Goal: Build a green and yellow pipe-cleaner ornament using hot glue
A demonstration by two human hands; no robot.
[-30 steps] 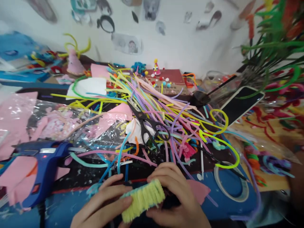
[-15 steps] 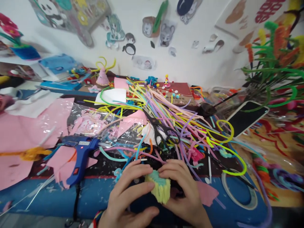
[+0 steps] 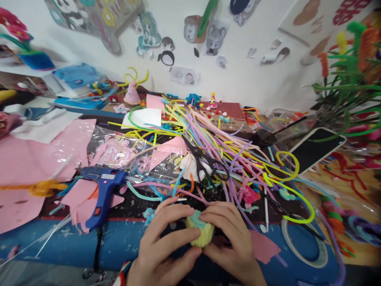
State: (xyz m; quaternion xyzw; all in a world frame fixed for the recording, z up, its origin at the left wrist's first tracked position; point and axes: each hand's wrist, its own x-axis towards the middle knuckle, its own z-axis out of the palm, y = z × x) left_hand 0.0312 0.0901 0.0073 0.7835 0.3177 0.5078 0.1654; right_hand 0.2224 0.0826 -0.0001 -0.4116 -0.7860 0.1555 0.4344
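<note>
1. The left hand point(image 3: 162, 248) and the right hand point(image 3: 230, 242) meet at the near edge of the worktop point(image 3: 127, 242), at 6 o'clock in the view.
2. Between them sits a small fuzzy yellow roll point(image 3: 201, 234) with a teal patch on top; it is lifted slightly off the blue surface.
3. The left fingers point(image 3: 175, 238) are clenched around the roll from its 9 o'clock side, thumb pressed below it.
4. The right fingers point(image 3: 218, 212) grasp the same roll from 3 o'clock, fingertips curled over its top edge.
5. At 12 o'clock from the hands lies a heap of pipe cleaners point(image 3: 214, 147) in yellow, lilac, pink and teal, spread fanwise.
6. Black scissors point(image 3: 205, 161) rest on that heap, handles toward the hands.
7. At 9 o'clock from the hands, a blue glue gun point(image 3: 102, 188) lies on pink foam pieces point(image 3: 80, 202), its nozzle pointing toward the heap.
8. A clear plastic bag point(image 3: 119, 149) with pink shapes inside lies at 11 o'clock.
9. At 3 o'clock, a roll of clear tape point(image 3: 303, 246) lies flat, with a pink scrap point(image 3: 263, 246) between it and the right hand.
10. A phone point(image 3: 318, 147), screen dark, leans at 2 o'clock, well apart from the hands.
11. Green and orange pipe-cleaner stems point(image 3: 351, 79) stand at the far right.
</note>
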